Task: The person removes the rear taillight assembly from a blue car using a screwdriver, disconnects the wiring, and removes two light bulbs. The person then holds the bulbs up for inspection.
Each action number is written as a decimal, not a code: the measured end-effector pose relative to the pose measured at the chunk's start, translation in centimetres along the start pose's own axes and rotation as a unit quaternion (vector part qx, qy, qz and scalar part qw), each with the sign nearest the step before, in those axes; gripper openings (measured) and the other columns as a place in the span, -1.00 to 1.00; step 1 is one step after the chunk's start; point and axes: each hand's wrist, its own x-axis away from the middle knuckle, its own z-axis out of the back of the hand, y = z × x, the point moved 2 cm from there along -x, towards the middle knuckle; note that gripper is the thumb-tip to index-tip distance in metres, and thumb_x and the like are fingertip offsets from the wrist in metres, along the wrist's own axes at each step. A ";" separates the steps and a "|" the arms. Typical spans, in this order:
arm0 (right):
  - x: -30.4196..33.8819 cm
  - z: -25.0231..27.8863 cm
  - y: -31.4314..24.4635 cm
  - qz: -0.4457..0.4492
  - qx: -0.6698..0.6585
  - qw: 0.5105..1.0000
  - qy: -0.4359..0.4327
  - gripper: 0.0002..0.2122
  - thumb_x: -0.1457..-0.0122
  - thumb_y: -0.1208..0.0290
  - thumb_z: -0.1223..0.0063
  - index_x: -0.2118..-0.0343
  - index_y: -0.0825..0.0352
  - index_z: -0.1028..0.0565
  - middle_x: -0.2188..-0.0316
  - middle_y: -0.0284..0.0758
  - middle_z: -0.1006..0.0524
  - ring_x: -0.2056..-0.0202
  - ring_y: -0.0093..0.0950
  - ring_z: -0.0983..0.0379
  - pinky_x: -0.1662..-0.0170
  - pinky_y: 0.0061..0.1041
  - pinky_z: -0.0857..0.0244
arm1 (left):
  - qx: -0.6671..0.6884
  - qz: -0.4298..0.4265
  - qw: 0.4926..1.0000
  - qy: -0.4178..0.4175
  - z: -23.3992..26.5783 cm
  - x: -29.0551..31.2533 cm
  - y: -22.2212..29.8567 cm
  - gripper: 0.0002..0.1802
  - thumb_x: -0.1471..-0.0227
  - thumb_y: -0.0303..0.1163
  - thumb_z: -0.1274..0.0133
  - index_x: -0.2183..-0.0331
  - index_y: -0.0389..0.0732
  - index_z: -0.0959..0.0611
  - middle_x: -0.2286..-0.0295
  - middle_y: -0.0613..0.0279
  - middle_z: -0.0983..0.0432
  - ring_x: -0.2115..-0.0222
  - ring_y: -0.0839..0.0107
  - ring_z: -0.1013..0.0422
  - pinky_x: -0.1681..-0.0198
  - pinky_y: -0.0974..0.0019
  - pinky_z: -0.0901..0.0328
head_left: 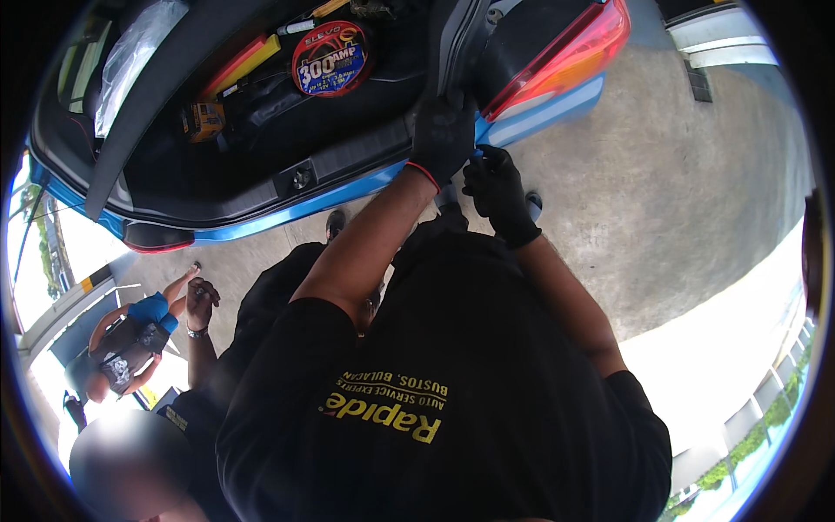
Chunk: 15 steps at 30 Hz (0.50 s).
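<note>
Car, blue, its open luggage bay facing the person; the rear corner with the red, amber and clear tail light lies just beyond both hands; left hand, black-gloved with a red cuff edge, set against the black trim at that corner, fingers partly lost against the dark surface, so whether it grips cannot be told; right hand, black-gloved, just beside the left and below the tail light, fingers bent and drawn close together at a small blue piece, whether pinched or merely touched cannot be told.

Bay contents: round red and blue case with printed face, tilted toward the viewer; red and yellow flat item to its left; small orange-yellow box, near the left part of the bay; white cylindrical item, above; metal latch, at the middle of the sill; clear plastic sheeting, at far left.

Surroundings: concrete floor, grey, to the right; black shirt, yellow lettering, on the person; bare hand of a co-worker, fingers curled, a band at the wrist; another person in blue shorts, farther off at left.
</note>
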 end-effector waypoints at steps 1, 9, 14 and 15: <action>-0.2 0.0 0.3 0.013 0.022 1.000 0.014 -0.61 -0.33 0.44 -0.15 -0.18 0.33 -0.38 0.25 -0.34 -0.54 0.33 -0.60 -0.53 0.29 -0.54 -0.51 | 0.003 0.010 1.000 -0.007 -0.4 -0.1 -0.2 -0.80 0.01 -0.46 -0.05 0.26 -0.20 -0.63 0.29 0.04 -0.52 0.30 0.07 -0.53 0.21 0.04 -0.39; 0.7 0.5 -0.3 0.145 0.140 0.978 0.056 -0.71 -0.32 0.36 -0.18 0.00 0.40 -0.47 0.36 -0.23 -0.59 0.37 -0.46 -0.58 0.28 -0.39 -0.44 | 0.051 0.016 0.998 -0.032 -0.7 -0.8 -1.2 -0.71 -0.04 -0.39 -0.06 0.15 -0.21 -0.62 0.19 0.00 -0.56 0.22 0.04 -0.57 0.22 -0.03 -0.42; 1.9 0.8 -2.0 0.138 0.187 0.972 0.042 -0.69 -0.28 0.43 -0.17 -0.03 0.41 -0.46 0.25 -0.12 -0.59 0.27 -0.26 -0.60 0.21 -0.30 -0.46 | 0.069 0.023 0.995 0.072 0.2 -0.5 -0.6 -0.71 -0.05 -0.42 -0.09 0.14 -0.23 -0.64 0.24 -0.01 -0.59 0.25 0.02 -0.56 0.19 0.00 -0.43; 1.9 1.7 -0.8 0.214 0.274 0.936 0.059 -0.68 -0.26 0.46 -0.18 -0.05 0.40 -0.45 0.24 -0.16 -0.59 0.25 -0.29 -0.60 0.21 -0.32 -0.47 | 0.081 0.025 0.992 0.096 0.2 -0.1 -0.3 -0.72 -0.03 -0.45 -0.10 0.16 -0.23 -0.65 0.27 0.00 -0.59 0.25 0.01 -0.56 0.18 0.02 -0.43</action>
